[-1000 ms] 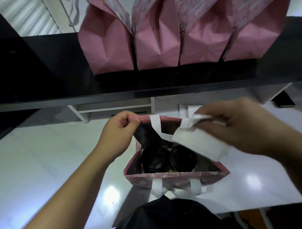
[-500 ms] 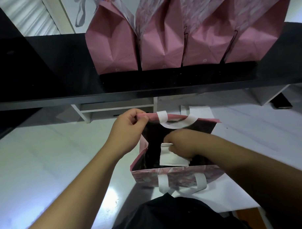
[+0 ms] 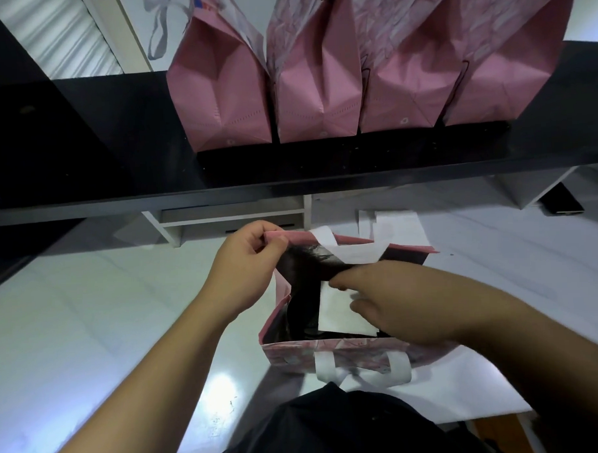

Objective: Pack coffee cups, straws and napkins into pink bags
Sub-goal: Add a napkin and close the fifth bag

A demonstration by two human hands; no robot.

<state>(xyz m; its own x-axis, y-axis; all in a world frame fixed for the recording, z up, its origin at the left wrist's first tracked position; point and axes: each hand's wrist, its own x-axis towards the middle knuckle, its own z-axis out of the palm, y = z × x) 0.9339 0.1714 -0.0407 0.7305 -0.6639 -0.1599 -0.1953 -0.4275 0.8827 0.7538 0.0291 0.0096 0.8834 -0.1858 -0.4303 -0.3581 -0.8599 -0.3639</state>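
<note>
An open pink bag (image 3: 346, 355) with white handles stands on the white table in front of me. My left hand (image 3: 245, 272) pinches the bag's far left rim and holds it open. My right hand (image 3: 392, 302) is inside the bag's mouth, fingers and thumb curled on a folded white napkin (image 3: 338, 309). The napkin lies over the dark inside of the bag. The coffee cups in the bag are hidden under the napkin and my hand.
Several closed pink bags (image 3: 316, 90) stand in a row on a black shelf (image 3: 85, 159) above the table. A stack of white napkins (image 3: 395, 223) lies behind the open bag. A dark phone (image 3: 561, 200) lies at the far right. The white table (image 3: 90, 318) stretches to the left.
My right hand carried the napkin from above the bag down into its mouth, covering the two black cup lids. My left hand kept its grip on the rim.
</note>
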